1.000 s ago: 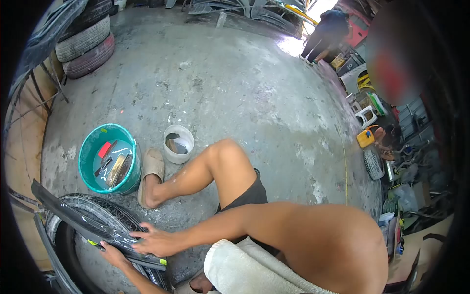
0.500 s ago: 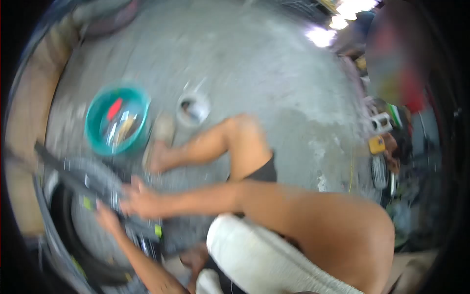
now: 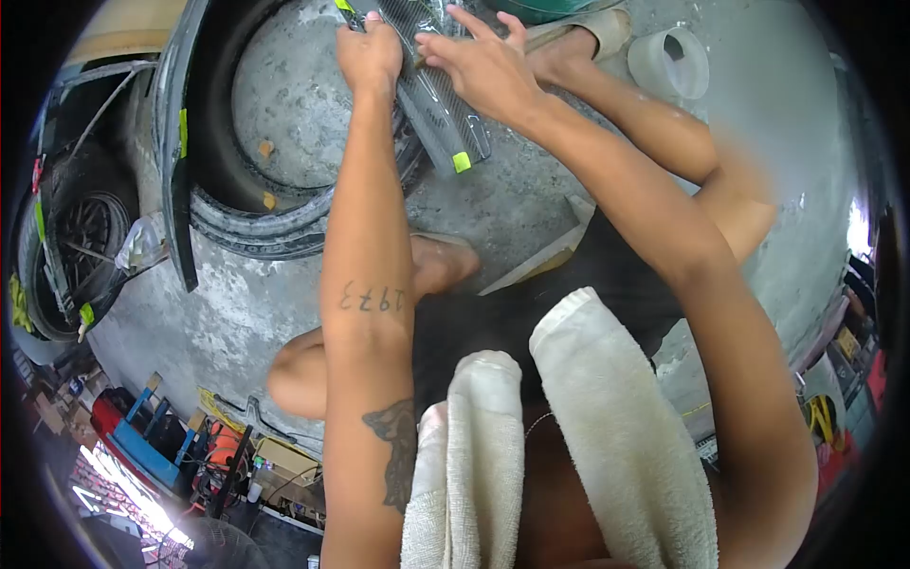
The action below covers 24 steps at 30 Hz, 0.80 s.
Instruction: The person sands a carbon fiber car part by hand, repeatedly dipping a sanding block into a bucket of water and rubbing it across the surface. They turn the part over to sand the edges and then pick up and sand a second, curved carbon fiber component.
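My left hand (image 3: 372, 55) is closed on the edge of a long, dark carbon-fibre panel (image 3: 438, 119), thumb on top. The panel is glossy with a woven pattern, and a yellow-green tape piece (image 3: 462, 162) sits at its near end. Over the panel's right side is my right hand (image 3: 488, 74), its fingers spread apart. Whether its fingertips touch the surface I cannot tell. Beneath and left of the panel lies a black tyre (image 3: 275, 228) on the floor. The panel's far end runs out of view at the top.
Another long dark piece (image 3: 176, 156) with tape leans at the tyre's left. A wheel (image 3: 90, 232) is farther left. A white bucket (image 3: 669, 64) and the rim of a teal tub (image 3: 536, 8) are near my right foot. Tools and boxes (image 3: 284, 462) lie lower left.
The view has swung down and round, so the hands and panel now appear at the top and the tub is mostly out of frame. Both hands are still at the panel.
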Each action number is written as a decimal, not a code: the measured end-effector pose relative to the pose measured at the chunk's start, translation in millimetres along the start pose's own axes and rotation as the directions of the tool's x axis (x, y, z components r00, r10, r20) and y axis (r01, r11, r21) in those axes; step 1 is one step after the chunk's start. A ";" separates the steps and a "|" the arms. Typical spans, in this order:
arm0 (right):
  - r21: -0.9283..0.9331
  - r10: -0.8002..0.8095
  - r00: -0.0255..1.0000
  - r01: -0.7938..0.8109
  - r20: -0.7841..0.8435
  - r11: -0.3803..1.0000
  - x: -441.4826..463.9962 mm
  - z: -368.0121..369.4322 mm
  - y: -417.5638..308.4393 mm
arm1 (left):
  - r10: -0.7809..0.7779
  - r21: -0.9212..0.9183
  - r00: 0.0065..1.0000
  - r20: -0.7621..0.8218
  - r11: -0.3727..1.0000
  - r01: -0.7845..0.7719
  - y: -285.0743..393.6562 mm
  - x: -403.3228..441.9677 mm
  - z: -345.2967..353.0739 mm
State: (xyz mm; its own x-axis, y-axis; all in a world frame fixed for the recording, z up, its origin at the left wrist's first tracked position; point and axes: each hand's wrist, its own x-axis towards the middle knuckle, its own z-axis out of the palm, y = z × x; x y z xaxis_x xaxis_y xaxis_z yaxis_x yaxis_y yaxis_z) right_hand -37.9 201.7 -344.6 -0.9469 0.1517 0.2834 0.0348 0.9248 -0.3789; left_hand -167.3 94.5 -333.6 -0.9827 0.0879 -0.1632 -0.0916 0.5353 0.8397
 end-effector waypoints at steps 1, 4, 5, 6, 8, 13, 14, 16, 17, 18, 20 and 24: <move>0.003 0.003 1.000 -0.003 -0.011 1.000 -4.9 -0.5 -4.1 | 0.030 0.007 1.000 0.000 1.000 -0.030 3.2 1.2 -0.7; 0.071 0.009 0.999 -0.011 0.035 0.997 -64.0 -10.6 -23.1 | 0.000 -0.014 1.000 -0.029 1.000 -0.001 0.7 4.4 2.2; 0.070 -0.003 0.999 0.001 0.034 0.998 -70.3 -18.2 -25.4 | -0.010 -0.041 1.000 -0.019 0.999 0.009 0.7 3.9 1.4; 0.044 -0.020 0.998 0.017 0.055 0.999 -75.9 -22.7 -28.3 | -0.029 -0.041 1.000 -0.008 0.999 0.028 6.6 0.0 -1.7; 0.018 -0.064 0.998 0.065 -0.022 0.998 -65.9 -12.7 -23.4 | -0.015 -0.031 1.000 -0.010 0.999 0.015 3.6 3.2 -0.1; 0.025 0.039 0.994 -0.037 -0.098 0.999 11.1 12.1 -10.9 | -0.035 -0.140 0.998 0.055 0.989 0.042 6.8 -3.0 -2.8; 0.003 0.015 0.995 -0.014 -0.103 1.000 16.6 11.0 -9.5 | -0.024 -0.144 0.998 0.050 0.989 0.031 3.3 1.0 -1.0; 0.075 -0.058 0.998 0.061 -0.036 0.995 -26.2 -3.1 -13.7 | 0.006 -0.041 1.000 0.018 0.999 -0.005 -6.3 8.1 3.7; 0.070 -0.076 0.996 0.079 -0.051 0.994 -46.8 -13.1 -15.4 | -0.018 -0.007 1.000 0.009 1.000 0.018 -0.9 5.0 2.3; 0.095 -0.067 0.998 0.066 0.001 0.993 -70.3 -20.2 -20.0 | -0.024 0.000 1.000 0.003 1.000 0.024 7.2 0.9 -0.1; 0.148 -0.056 0.997 0.047 0.055 0.988 -68.2 -14.4 -23.4 | -0.024 -0.027 1.000 -0.001 0.999 0.024 7.1 -0.6 -1.1; 0.048 -0.054 0.994 0.059 -0.095 0.997 14.7 11.5 -0.2 | -0.011 -0.096 1.000 0.027 0.995 0.014 -2.9 5.0 1.9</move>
State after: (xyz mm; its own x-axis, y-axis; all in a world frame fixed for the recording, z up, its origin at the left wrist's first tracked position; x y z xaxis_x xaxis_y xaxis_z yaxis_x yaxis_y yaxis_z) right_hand -55.5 199.8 -350.4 -0.9126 0.1339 0.3862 -0.0363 0.9145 -0.4030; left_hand -171.6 95.0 -337.8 -0.9769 0.1043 -0.1865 -0.1203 0.4532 0.8833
